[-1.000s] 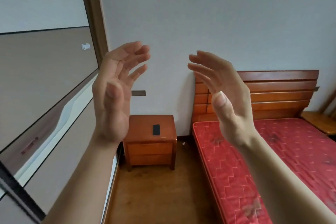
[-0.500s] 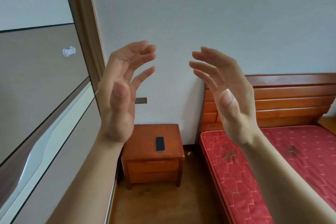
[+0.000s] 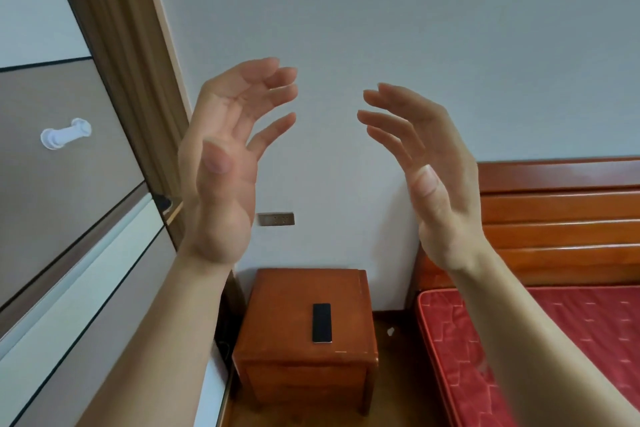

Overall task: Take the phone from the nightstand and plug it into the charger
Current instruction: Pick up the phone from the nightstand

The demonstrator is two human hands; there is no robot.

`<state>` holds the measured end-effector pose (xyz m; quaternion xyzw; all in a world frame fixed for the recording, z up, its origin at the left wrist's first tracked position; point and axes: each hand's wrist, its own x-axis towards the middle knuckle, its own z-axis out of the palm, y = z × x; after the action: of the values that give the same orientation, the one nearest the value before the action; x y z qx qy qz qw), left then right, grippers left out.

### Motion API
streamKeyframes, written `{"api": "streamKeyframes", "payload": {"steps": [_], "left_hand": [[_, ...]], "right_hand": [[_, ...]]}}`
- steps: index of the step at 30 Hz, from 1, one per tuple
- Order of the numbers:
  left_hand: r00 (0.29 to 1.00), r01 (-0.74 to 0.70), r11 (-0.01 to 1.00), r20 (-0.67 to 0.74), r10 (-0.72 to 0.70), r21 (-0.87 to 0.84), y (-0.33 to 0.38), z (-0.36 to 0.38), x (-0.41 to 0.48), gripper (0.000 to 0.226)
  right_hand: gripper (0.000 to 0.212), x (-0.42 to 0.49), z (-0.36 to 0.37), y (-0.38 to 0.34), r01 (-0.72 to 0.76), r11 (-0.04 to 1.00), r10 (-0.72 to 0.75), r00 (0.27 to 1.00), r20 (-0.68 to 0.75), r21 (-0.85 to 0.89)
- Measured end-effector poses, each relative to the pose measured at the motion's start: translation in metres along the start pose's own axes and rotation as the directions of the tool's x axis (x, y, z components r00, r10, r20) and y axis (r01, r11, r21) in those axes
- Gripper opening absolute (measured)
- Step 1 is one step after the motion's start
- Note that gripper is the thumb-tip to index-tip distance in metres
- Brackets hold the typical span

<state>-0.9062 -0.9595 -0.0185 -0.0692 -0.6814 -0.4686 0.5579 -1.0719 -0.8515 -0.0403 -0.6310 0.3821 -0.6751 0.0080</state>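
Both hands up in front of me, empty. My left hand (image 3: 225,163) has its palm turned inward, fingers (image 3: 273,94) loosely curled, holding nothing. My right hand (image 3: 433,177) mirrors it at 3 o'clock from the left, fingers spread and relaxed, also holding nothing. The two sit well apart with bare wall between them, touching nothing. My read: this is a ready pose, raised in clear view so neither blocks the target below, not a reach.

Going outward: the phone (image 3: 321,322) lies flat, dark face up, at 6 o'clock from the gap between the hands, well below them. It rests on the nightstand (image 3: 301,367) surface, a bit right of centre toward the front edge, long side running front to back. Flat and alone there, so it looks like an easy pick from above or by the long edges.

A wall outlet plate (image 3: 276,219) sits at 12 o'clock from the nightstand, just beside my left wrist in view; likely where a charger would go, but I see no charger or cable plugged in. Something dark sits on the floor at 9 o'clock of the nightstand; cannot tell if it is a cord.

The bed (image 3: 588,322) with red mattress lies at 3 o'clock of the nightstand, a narrow floor gap between. Task not yet begun; the reach down comes first.
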Motion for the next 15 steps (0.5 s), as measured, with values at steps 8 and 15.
{"api": "streamKeyframes", "payload": {"steps": [8, 15], "left_hand": [[0.995, 0.099, 0.994, -0.019, -0.099, 0.033, -0.106, -0.022, 0.039, 0.083], [0.985, 0.169, 0.985, 0.030, -0.168, -0.045, -0.221, -0.065, 0.063, 0.083]], "right_hand": [[0.075, 0.038, -0.004, 0.113, -0.092, 0.996, 0.092, 0.995, 0.026, 0.010], [0.077, 0.050, 0.015, 0.218, -0.208, 0.977, 0.209, 0.978, 0.008, -0.045]]}}
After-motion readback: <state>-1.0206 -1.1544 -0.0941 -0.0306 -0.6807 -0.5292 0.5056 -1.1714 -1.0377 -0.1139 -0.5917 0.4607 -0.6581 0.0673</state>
